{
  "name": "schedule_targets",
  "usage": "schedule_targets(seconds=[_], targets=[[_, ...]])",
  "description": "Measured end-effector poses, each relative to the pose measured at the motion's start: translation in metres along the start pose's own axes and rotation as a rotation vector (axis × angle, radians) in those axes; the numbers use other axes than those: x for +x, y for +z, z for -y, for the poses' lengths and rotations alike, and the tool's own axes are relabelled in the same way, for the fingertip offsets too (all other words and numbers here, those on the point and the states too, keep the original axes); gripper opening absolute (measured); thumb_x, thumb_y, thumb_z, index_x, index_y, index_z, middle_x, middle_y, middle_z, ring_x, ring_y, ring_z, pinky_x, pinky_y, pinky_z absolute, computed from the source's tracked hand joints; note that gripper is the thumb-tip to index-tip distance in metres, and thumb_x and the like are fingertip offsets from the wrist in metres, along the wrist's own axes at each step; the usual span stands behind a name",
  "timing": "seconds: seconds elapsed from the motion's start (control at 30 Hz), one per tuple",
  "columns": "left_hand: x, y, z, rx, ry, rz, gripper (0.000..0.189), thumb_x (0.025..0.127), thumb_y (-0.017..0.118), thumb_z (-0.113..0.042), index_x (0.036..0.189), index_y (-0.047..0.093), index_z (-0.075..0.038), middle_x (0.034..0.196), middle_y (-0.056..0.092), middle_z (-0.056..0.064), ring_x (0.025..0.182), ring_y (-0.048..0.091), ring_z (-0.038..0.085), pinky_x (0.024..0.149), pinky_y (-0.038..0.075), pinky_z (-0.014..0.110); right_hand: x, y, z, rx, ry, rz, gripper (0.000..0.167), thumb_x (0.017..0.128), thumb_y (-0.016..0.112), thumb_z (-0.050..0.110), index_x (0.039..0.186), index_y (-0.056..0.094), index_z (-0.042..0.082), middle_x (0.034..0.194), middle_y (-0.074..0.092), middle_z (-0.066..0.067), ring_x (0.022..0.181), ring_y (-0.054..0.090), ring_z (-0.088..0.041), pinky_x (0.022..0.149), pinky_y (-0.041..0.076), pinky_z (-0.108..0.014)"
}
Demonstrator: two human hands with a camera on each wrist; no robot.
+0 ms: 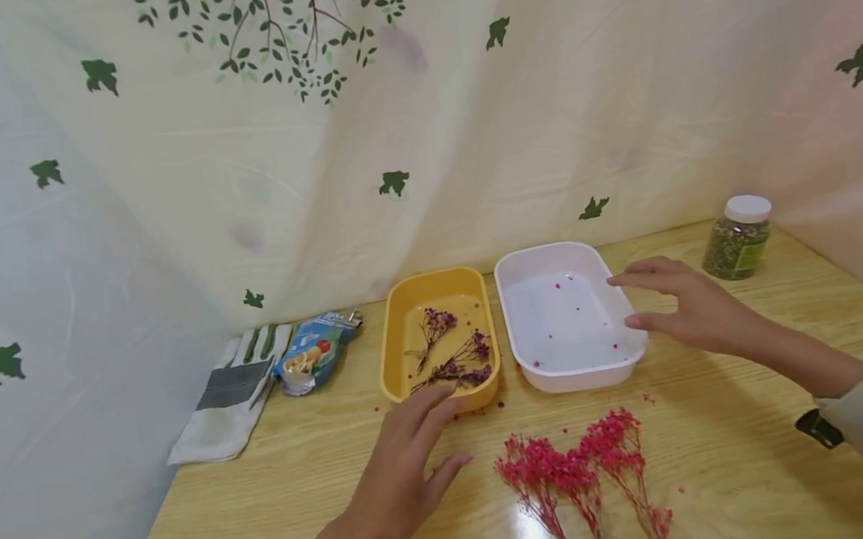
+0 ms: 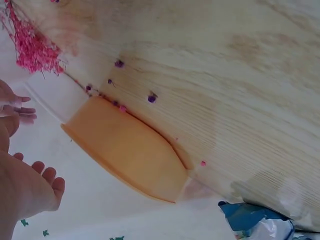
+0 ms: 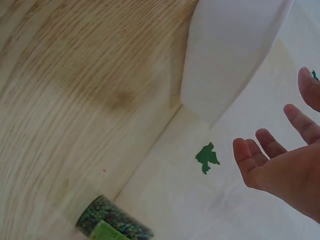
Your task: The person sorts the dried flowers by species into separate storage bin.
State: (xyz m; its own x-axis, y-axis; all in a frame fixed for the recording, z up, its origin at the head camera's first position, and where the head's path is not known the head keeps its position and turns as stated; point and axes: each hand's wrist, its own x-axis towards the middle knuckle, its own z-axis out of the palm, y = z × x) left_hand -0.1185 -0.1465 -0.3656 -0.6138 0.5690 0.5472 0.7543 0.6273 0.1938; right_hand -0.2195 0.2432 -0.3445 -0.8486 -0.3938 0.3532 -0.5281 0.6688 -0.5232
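My left hand (image 1: 403,463) is in front of the yellow tray (image 1: 390,339), its fingers extended and holding nothing, fingertips close to the tray's near rim in the head view. Inside that tray lie several sprigs of purple dried flowers (image 1: 449,368). On the right, my right hand (image 1: 693,305) hovers at the right rim of the white tray (image 1: 510,314), fingers spread and nothing between them. A few small red and dark bits are scattered on the white tray's floor. Pink dried flower stems (image 1: 566,469) lie on the table in front of the trays.
At the left are white-and-grey gloves (image 1: 230,392) and a blue snack-style bag (image 1: 317,353). A jar with a white lid (image 1: 737,240) stands at the back right. Loose petals dot the wooden table (image 1: 304,495). A printed curtain (image 1: 452,134) hangs close behind the trays.
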Motion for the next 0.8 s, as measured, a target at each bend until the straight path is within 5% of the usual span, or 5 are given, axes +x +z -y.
schedule_targets(seconds=[0.33,0.5,0.7,0.8], targets=[[0.003,0.011,-0.013,-0.076,0.223,0.192,0.041,0.088,0.071,-0.026,0.126,0.058,-0.014,0.125,0.057,-0.001,0.120,0.050,0.013,0.102,0.041,0.031,-0.004,0.006,-0.021,0.262,0.235,0.182,0.060,0.091,0.068,0.023,0.143,0.044,0.004,0.149,0.032,-0.028,0.131,0.031,-0.052,0.093,0.040,-0.065],[0.007,0.019,-0.023,-0.062,0.345,0.312,0.028,0.093,0.065,-0.028,0.118,0.065,-0.015,0.115,0.065,-0.007,0.114,0.054,0.006,0.102,0.039,0.025,-0.004,0.010,-0.025,0.342,0.282,0.244,0.062,0.093,0.064,0.024,0.146,0.039,0.003,0.149,0.030,-0.030,0.130,0.035,-0.052,0.096,0.038,-0.065],[0.012,0.025,-0.031,-0.048,0.258,0.584,0.040,0.095,0.060,-0.032,0.134,0.055,-0.020,0.134,0.054,-0.011,0.129,0.042,0.007,0.106,0.036,0.029,-0.006,0.011,-0.031,0.401,0.284,0.271,0.061,0.096,0.060,0.024,0.146,0.036,0.000,0.148,0.030,-0.030,0.129,0.039,-0.048,0.098,0.040,-0.057],[0.012,0.030,-0.030,-0.076,0.197,0.653,0.042,0.096,0.059,-0.031,0.137,0.052,-0.022,0.136,0.050,-0.011,0.131,0.040,0.007,0.106,0.038,0.031,-0.008,0.012,-0.032,0.416,0.301,0.275,0.063,0.096,0.060,0.026,0.148,0.034,0.002,0.150,0.028,-0.029,0.131,0.037,-0.048,0.100,0.039,-0.058]])
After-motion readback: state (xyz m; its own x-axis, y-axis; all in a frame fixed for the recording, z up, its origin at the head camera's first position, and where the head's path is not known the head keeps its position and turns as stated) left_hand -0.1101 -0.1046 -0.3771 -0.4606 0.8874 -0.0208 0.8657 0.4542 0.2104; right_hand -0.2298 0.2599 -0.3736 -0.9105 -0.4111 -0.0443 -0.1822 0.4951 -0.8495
